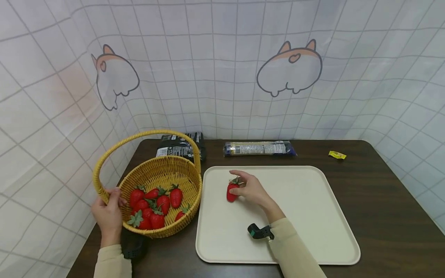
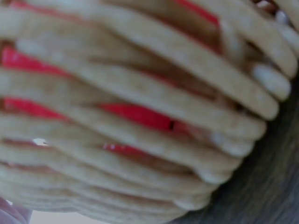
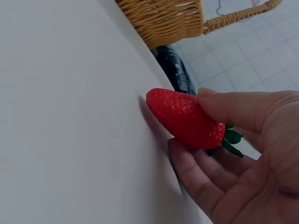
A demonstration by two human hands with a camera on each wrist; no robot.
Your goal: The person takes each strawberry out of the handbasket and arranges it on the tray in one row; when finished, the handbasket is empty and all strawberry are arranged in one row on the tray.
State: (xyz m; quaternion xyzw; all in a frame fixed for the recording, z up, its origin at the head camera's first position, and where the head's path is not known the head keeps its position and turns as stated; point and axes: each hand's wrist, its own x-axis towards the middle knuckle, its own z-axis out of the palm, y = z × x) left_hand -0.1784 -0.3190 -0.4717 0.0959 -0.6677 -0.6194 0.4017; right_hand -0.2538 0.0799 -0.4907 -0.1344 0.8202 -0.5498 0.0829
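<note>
My right hand (image 1: 253,190) pinches a red strawberry (image 3: 184,116) with green leaves between thumb and fingers. The strawberry's tip points down, close over the left part of the cream tray (image 1: 295,216). At the far left, my left hand (image 1: 108,216) grips the yellow wicker basket (image 1: 174,231) where its arched handle (image 1: 130,138) meets the rim. Inside the basket lie several more strawberries (image 1: 163,203), gathered mostly toward its left and front. Woven strands fill the left wrist view, with red showing through the gaps.
Behind the basket is a black package (image 1: 179,146). A long blue-ended packet (image 1: 259,148) lies behind the tray, and a small yellow wrapper (image 1: 337,155) lies at the back right of the dark wooden table (image 1: 379,208). A white gridded curtain (image 1: 226,77) hangs around the table.
</note>
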